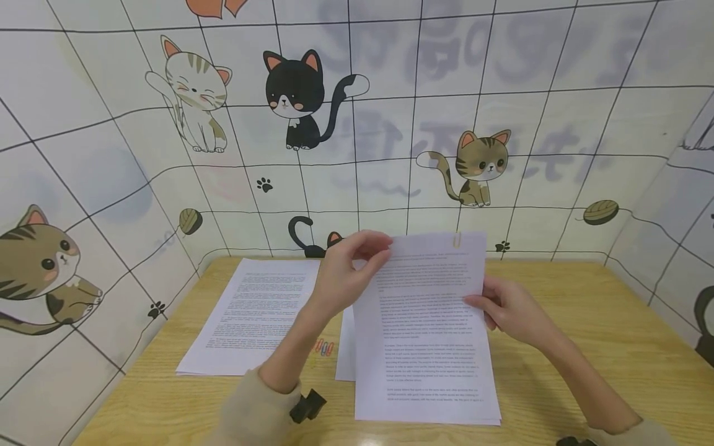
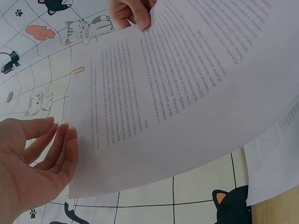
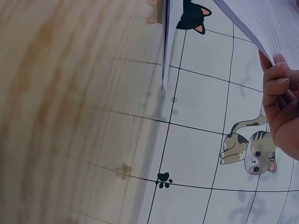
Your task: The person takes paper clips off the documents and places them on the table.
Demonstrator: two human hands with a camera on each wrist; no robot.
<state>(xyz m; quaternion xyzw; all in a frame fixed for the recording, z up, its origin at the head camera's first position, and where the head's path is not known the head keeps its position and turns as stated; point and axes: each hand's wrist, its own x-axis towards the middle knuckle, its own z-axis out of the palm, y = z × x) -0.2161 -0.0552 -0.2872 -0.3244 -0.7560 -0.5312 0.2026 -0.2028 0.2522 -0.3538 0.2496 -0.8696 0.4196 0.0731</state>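
Several printed sheets of paper (image 1: pixel 424 334) stand upright above the table, with a yellow paper clip (image 1: pixel 457 240) on their top edge. My right hand (image 1: pixel 510 310) pinches their right edge between thumb and fingers. At the top left corner is my left hand (image 1: pixel 357 263). In the left wrist view, the left hand (image 2: pixel 39 163) has its fingers loosely bent, fingertips right beside the top edge and nothing gripped. From the right wrist view, the right hand (image 3: pixel 282 102) shows its thumb and fingers on the paper's edge.
A stack of printed paper (image 1: pixel 251 316) lies at the left of the wooden table (image 1: pixel 586 347). Several coloured paper clips (image 1: pixel 325 348) lie beside it. More white paper (image 1: pixel 345 353) lies partly behind the held sheets. A cat-patterned wall covering (image 1: pixel 379 186) stands behind and at both sides.
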